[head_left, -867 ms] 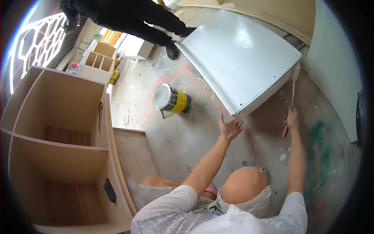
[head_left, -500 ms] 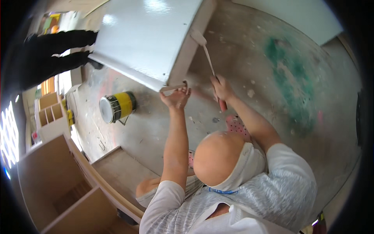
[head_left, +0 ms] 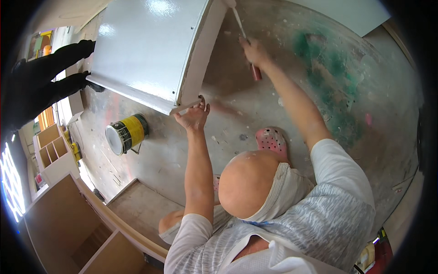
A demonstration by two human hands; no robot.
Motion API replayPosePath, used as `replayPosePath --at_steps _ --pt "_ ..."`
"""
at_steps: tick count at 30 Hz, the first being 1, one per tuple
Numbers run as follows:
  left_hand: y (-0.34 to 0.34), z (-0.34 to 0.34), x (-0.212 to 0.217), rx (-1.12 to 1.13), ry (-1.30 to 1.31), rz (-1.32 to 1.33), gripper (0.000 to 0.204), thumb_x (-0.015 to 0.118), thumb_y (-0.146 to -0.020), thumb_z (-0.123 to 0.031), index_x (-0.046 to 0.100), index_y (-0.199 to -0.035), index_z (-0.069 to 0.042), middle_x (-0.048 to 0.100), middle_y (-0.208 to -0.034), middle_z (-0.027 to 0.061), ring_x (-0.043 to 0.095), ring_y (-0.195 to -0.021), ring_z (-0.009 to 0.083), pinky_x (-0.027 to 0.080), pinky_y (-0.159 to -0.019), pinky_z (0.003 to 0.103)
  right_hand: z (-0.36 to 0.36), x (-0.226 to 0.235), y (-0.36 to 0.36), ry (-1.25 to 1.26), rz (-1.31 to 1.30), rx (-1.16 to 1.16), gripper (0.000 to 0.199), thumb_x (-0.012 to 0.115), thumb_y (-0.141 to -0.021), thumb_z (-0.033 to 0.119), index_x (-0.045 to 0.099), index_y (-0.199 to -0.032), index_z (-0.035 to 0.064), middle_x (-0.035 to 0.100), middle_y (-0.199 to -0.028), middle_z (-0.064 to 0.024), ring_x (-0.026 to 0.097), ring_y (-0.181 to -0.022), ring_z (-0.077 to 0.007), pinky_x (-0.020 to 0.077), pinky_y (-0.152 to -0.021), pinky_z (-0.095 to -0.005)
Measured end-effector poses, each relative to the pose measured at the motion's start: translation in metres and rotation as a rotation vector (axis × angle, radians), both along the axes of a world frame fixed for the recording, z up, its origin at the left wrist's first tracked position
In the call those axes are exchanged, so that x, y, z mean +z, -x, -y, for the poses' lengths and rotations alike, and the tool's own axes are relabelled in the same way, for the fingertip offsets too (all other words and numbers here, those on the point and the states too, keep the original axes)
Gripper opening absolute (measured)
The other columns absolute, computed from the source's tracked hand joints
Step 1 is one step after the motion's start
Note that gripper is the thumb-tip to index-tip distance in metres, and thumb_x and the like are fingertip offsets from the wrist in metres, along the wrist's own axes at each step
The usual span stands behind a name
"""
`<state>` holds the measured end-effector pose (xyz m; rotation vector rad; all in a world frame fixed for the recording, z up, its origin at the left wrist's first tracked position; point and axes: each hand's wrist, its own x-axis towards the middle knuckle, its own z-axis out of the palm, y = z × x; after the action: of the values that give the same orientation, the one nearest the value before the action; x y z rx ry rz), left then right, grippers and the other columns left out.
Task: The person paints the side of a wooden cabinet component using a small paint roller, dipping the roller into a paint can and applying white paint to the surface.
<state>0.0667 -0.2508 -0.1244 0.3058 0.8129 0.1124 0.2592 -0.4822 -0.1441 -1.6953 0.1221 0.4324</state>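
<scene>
A large glossy white cabinet (head_left: 137,55) stands in front of me, its narrow right side facing the floor beyond. My left hand (head_left: 194,118) is at its near lower corner, fingers curled round the projecting edge strip (head_left: 185,108). In my right hand (head_left: 256,54) is a paint roller (head_left: 238,23), gripped by its red handle. The roller's white head lies against the far part of the cabinet's narrow side, at the top of the picture and partly cut off.
A yellow and black paint bucket (head_left: 130,132) lies tipped on the stained floor, left of my left hand. Someone in black trousers (head_left: 54,86) stands by the cabinet's left end. Unpainted wooden cabinets (head_left: 68,214) fill the lower left. A white panel (head_left: 346,13) is at the upper right.
My right hand has pushed the roller farther away along the cabinet's narrow side. My left hand keeps its hold on the corner. The view has shifted slightly.
</scene>
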Motion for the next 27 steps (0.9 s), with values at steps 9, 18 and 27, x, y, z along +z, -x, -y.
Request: replayPosePath --at_steps 9,18,27 --pt "-0.007 0.001 0.005 0.074 -0.006 -0.075 0.08 0.044 -0.069 -0.071 0.042 -0.118 -0.008 0.049 -0.109 0.0105 0.047 -0.1 0.0252 0.023 -0.093 0.044 -0.027 -0.014 0.112 -0.133 -0.109 0.177 0.036 0.047 -0.09 0.035 0.055 -0.085 0.001 0.056 -0.063 -0.0118 0.058 -0.058 -0.0239 0.0457 -0.056 -0.0405" --pt "-0.007 0.003 -0.005 0.05 0.033 -0.059 0.087 0.043 -0.069 -0.073 0.036 -0.122 -0.005 0.045 -0.115 0.0122 0.045 -0.105 0.0278 0.023 -0.092 0.044 0.04 -0.007 -0.022 -0.339 -0.041 -0.227 0.03 0.052 -0.088 0.034 0.053 -0.097 0.0051 0.048 -0.061 -0.003 0.046 -0.045 -0.0131 0.0396 -0.039 -0.029" --pt "0.007 -0.015 0.014 0.009 -0.008 -0.008 0.091 0.042 -0.07 -0.074 0.033 -0.124 -0.001 0.043 -0.122 0.014 0.042 -0.114 0.0282 0.021 -0.096 0.044 0.117 0.048 0.038 0.599 0.488 0.125 0.045 0.051 -0.086 0.012 0.044 -0.13 0.0122 0.06 -0.107 -0.0177 0.058 -0.095 -0.0312 0.0467 -0.081 -0.0383"
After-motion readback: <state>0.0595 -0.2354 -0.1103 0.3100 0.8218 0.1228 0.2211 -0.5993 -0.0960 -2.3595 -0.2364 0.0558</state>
